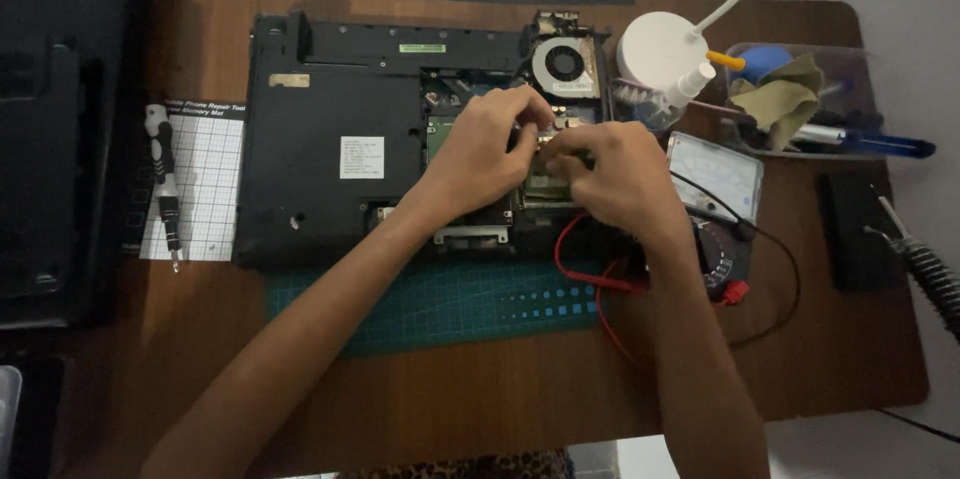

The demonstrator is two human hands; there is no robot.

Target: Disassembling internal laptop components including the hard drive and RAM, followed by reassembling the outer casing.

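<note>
Two hands: my left hand [487,144] and right hand [600,171] pinch a small part, hidden, inside the open laptop base [340,139].
Right: multimeter [715,179], red leads [590,279].
Left: screwdriver [165,189].
Surface: green cutting mat [450,304], wooden desk [500,379].

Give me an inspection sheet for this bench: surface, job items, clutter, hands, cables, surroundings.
Surface: brown wooden table with a green cutting mat.
Job's things: black opened laptop base, underside up, round cooling fan exposed.
Clutter: screwdriver on a white grid mat; multimeter; clear tray of tools and cloth; white lamp base.
Grippers: left hand and right hand together over the board; grasp hidden.
Cables: red lead, black lead.
Surroundings: black case at left, pale wall.
</note>
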